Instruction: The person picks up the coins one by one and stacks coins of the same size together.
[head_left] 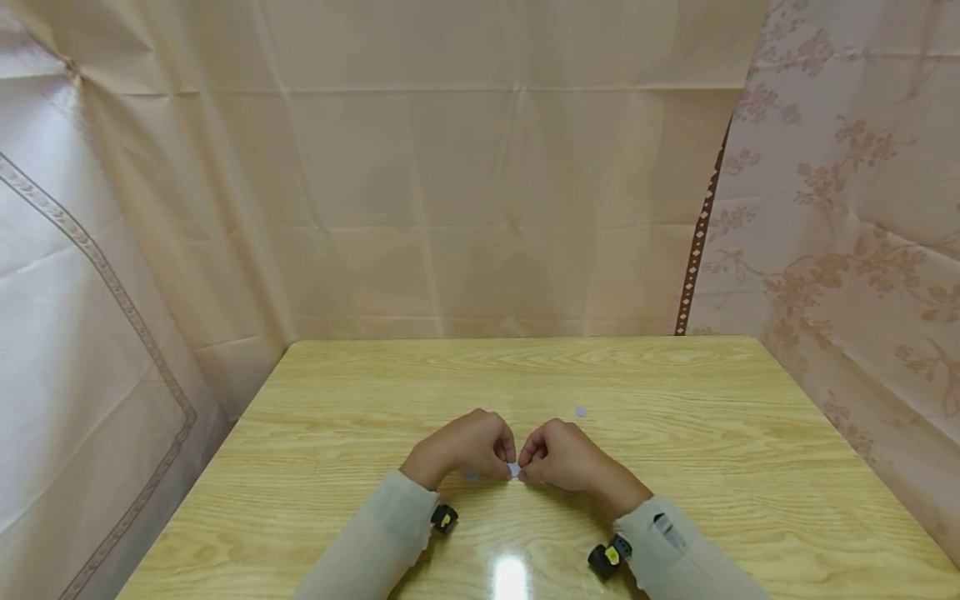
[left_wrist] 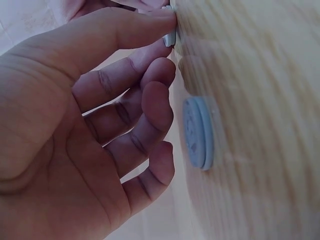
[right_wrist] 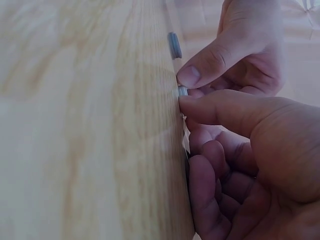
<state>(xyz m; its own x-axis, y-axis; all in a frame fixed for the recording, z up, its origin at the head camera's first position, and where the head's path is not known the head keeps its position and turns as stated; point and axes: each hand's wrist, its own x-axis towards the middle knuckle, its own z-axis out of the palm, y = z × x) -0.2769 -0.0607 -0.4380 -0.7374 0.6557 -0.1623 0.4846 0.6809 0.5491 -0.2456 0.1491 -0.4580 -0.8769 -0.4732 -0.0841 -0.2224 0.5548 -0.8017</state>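
Observation:
On the table, a small pale round disc (head_left: pixel 514 470) lies between the fingertips of both hands. My left hand (head_left: pixel 474 446) pinches its left side with thumb and forefinger, the other fingers loosely bent. From the opposite side my right hand (head_left: pixel 566 457) pinches the same disc, its thumb on the near edge in the right wrist view. Fingers cover much of this disc (right_wrist: pixel 183 91). Beside the left hand lies a light-blue disc (left_wrist: pixel 198 133), with a grooved rim and faint markings on its face; it looks like two thin layers.
Farther back, right of the middle, another small pale disc (head_left: pixel 581 412) lies on the wood-grain table (head_left: pixel 360 400). Beige cloth (head_left: pixel 480 208) hangs behind the table's back edge, and patterned cloth (head_left: pixel 847 208) hangs along the right. Each wrist wears a small black camera.

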